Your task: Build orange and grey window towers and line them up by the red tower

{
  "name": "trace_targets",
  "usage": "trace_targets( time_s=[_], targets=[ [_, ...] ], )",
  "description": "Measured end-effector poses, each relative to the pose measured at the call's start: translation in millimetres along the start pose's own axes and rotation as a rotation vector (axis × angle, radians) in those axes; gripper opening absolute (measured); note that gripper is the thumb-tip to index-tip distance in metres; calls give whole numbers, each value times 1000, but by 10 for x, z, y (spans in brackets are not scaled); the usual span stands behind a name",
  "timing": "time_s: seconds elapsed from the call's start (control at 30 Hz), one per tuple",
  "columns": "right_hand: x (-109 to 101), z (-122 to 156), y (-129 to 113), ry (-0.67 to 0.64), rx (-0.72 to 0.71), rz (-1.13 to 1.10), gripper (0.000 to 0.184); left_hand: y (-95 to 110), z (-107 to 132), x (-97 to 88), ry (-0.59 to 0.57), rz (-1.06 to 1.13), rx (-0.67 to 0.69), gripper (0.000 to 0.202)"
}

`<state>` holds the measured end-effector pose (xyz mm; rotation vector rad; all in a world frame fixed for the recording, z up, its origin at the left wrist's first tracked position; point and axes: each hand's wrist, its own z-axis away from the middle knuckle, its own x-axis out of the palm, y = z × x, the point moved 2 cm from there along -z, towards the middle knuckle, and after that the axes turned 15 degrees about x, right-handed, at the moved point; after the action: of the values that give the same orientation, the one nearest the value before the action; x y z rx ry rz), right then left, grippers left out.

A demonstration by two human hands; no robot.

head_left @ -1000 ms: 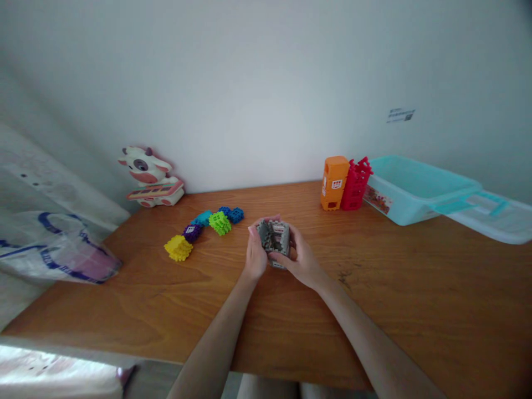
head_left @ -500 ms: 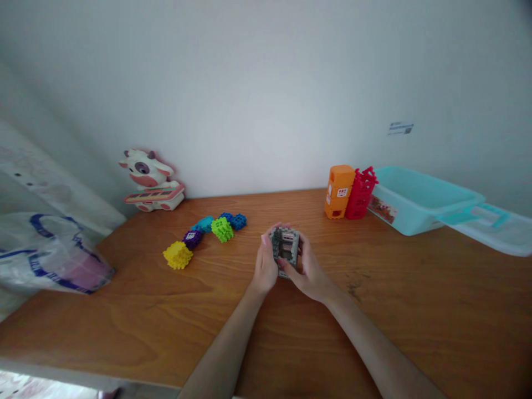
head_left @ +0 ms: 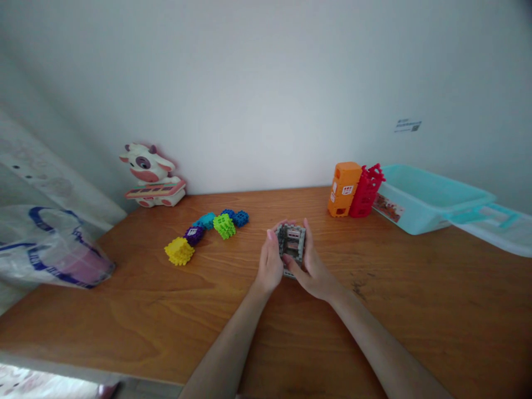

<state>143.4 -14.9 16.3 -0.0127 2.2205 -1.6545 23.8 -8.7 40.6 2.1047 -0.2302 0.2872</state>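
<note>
Between my two hands is a grey, hollow toy building block structure (head_left: 293,250) with small window-like panels, its open side facing up toward me. My left hand (head_left: 271,265) wraps its left side, thumb along the edge. On the opposite side, my right hand (head_left: 313,272) grips it, with the thumb laid over the near part of the opening. Fingers beneath and behind the structure are partly hidden. To the left on the table lie stacks of blocks: yellow (head_left: 179,251), purple (head_left: 194,235), light blue (head_left: 205,221), lime green (head_left: 224,226) and dark blue (head_left: 240,218).
An orange block tower (head_left: 344,189) and a red one (head_left: 367,191) stand side by side at the back right. Beside them sits a turquoise bin (head_left: 432,208) with a translucent lid (head_left: 496,227). A cow toy keyboard (head_left: 155,185) and a plastic bag (head_left: 62,255) are at the left.
The view has shifted slightly, so things sit a little differently in the picture. My right index finger has lifted straighter beside the grey structure, which stays between both hands.
</note>
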Motion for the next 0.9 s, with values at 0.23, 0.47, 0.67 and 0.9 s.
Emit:
trace_targets(
  time_s=[0.23, 0.47, 0.67, 0.9],
  targets=[
    [-29, 14, -7, 36, -11, 28, 95, -1, 26, 40, -24, 5, 12, 65],
    [-47, 12, -20, 15, -53, 49, 91, 51, 2, 51, -44, -49, 16, 66],
    [-37, 18, -32, -8, -59, 3, 89, 75, 5, 56, -48, -64, 3, 64],
    [-62, 29, -16, 4, -49, -12, 92, 40, 12, 38, -101, -73, 6, 66]
  ],
)
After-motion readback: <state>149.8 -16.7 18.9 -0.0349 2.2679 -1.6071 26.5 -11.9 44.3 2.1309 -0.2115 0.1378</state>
